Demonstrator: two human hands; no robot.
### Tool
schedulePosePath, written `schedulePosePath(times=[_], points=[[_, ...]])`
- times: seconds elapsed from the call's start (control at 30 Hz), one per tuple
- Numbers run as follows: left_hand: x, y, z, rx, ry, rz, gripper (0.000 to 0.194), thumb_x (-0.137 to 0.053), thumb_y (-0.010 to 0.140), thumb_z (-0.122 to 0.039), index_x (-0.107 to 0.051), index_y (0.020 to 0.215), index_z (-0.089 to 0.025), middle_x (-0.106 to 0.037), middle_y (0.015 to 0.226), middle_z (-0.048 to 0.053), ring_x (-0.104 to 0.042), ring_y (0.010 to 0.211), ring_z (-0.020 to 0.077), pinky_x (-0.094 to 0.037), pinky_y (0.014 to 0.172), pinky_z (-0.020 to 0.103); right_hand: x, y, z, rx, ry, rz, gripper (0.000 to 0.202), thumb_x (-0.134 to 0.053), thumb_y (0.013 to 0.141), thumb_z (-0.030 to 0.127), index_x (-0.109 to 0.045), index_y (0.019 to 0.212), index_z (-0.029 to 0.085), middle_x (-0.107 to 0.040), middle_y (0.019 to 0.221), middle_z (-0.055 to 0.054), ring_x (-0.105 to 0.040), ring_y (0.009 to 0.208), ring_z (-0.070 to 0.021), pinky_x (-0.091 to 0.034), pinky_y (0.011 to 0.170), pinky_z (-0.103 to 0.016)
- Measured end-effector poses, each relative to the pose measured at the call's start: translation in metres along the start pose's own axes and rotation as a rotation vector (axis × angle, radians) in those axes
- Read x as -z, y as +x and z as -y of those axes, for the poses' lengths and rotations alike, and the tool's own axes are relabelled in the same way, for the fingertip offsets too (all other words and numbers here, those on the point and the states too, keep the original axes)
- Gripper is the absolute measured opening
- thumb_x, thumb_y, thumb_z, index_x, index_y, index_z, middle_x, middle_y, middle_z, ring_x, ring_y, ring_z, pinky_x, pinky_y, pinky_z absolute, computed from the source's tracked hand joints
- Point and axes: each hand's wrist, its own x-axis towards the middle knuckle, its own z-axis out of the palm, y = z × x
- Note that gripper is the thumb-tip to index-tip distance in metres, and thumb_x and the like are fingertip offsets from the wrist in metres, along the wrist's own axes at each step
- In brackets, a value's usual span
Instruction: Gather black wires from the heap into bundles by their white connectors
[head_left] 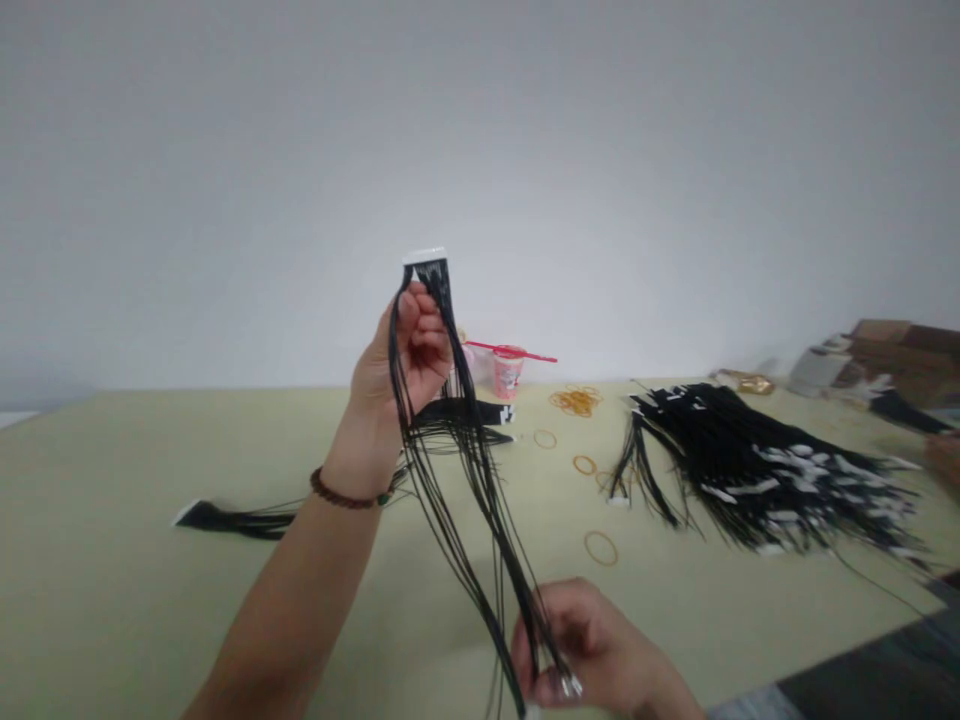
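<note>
A black wire harness (480,500) hangs slantwise in front of me, with a wide white connector (425,256) at its top and small white ends at its bottom. My left hand (416,350), fingers curled, grips it just below the wide connector. Down at the right, my right hand (577,645) is closed round the lower wires near their small ends; some of its fingers are hidden. The wires part into two bunches between my hands. Behind my left wrist, more black harnesses (465,412) lie on the table, partly hidden.
A big pile of black harnesses (720,450) covers the table's right side. Yellow rubber bands (576,401) lie heaped near the back, with several loose ones nearer. By the wall stands a pink cup (508,375) with a red stick across it. Cardboard boxes (900,360) sit far right.
</note>
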Motion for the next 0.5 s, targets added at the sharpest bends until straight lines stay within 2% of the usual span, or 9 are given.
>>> schedulePosePath(times=[0.13, 0.27, 0.33, 0.4, 0.5], points=[[0.011, 0.009, 0.004, -0.057, -0.059, -0.036, 0.019, -0.051, 0.084, -0.016, -0.059, 0.067, -0.016, -0.058, 0.061, -0.003, -0.05, 0.048, -0.0014, -0.043, 0.047, 0.004, -0.003, -0.015, -0.015, 0.12, 0.266, -0.359, 0.025, -0.075, 0.062, 0.034, -0.064, 0.077, 0.017, -0.052, 0.065, 0.001, -0.045, 0.056, -0.0075, -0.035, 0.053, -0.021], [0.022, 0.013, 0.018, -0.084, 0.056, -0.172, 0.018, -0.053, 0.083, -0.015, -0.054, 0.064, -0.015, -0.057, 0.056, -0.004, -0.051, 0.045, 0.0, -0.044, 0.046, 0.006, -0.007, -0.026, -0.013, 0.153, 0.55, -0.686, 0.044, -0.078, 0.059, 0.033, -0.063, 0.099, 0.026, -0.044, 0.067, 0.004, -0.039, 0.052, -0.0049, -0.033, 0.047, -0.019], [0.028, 0.016, 0.028, -0.059, 0.096, -0.205, 0.015, -0.056, 0.08, -0.018, -0.052, 0.066, -0.014, -0.056, 0.053, -0.004, -0.051, 0.044, 0.001, -0.044, 0.044, 0.008, -0.011, -0.03, -0.005, 0.186, 0.575, -0.782, 0.058, -0.079, 0.058, 0.032, -0.055, 0.111, 0.03, -0.045, 0.065, 0.004, -0.041, 0.052, -0.0054, -0.035, 0.047, -0.018], [0.035, 0.019, 0.037, -0.032, 0.127, -0.182, 0.017, -0.061, 0.077, -0.024, -0.05, 0.069, -0.014, -0.054, 0.052, -0.005, -0.05, 0.043, 0.0018, -0.042, 0.042, 0.009, -0.015, -0.031, 0.002, 0.215, 0.533, -0.831, 0.072, -0.079, 0.058, 0.034, -0.044, 0.122, 0.034, -0.048, 0.061, 0.005, -0.042, 0.049, -0.0062, -0.035, 0.045, -0.018], [0.041, 0.022, 0.044, 0.038, 0.191, -0.113, 0.025, -0.066, 0.072, -0.032, -0.048, 0.069, -0.014, -0.05, 0.05, -0.006, -0.046, 0.04, 0.0015, -0.039, 0.04, 0.01, -0.021, -0.031, 0.001, 0.201, 0.366, -0.859, 0.095, -0.077, 0.061, 0.036, -0.017, 0.135, 0.039, -0.052, 0.062, 0.006, -0.046, 0.049, -0.0081, -0.038, 0.044, -0.019]])
